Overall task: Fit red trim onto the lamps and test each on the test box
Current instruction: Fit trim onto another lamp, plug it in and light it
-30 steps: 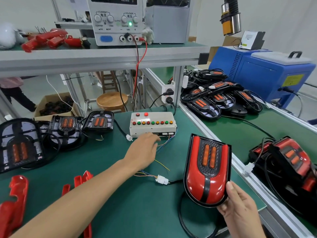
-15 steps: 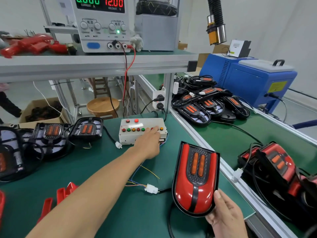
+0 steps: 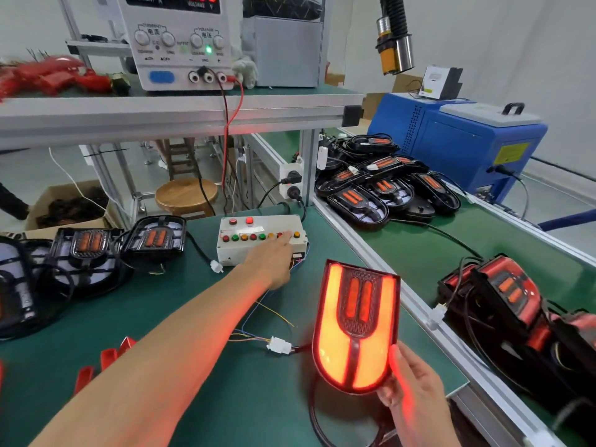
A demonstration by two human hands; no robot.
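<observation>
Green matte bench mat (image 3: 180, 317) under everything, aluminium rail along right edge. Left hand (image 3: 271, 262) reached to boxy white test box (image 3: 261, 238), one finger out, pressed on round button in coloured row. Right hand (image 3: 416, 385) gripped lamp (image 3: 354, 327) by rounded bottom edge, thumb on front. Lamp U-shaped, glossy trim glowed orange-red, stood tilted up off mat. Its white plug (image 3: 279, 345) joined thin coloured wires from box.

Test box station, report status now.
Left hand fingers pressing test box button. Right hand holds lamp, lit red. Nothing in the way.
</observation>
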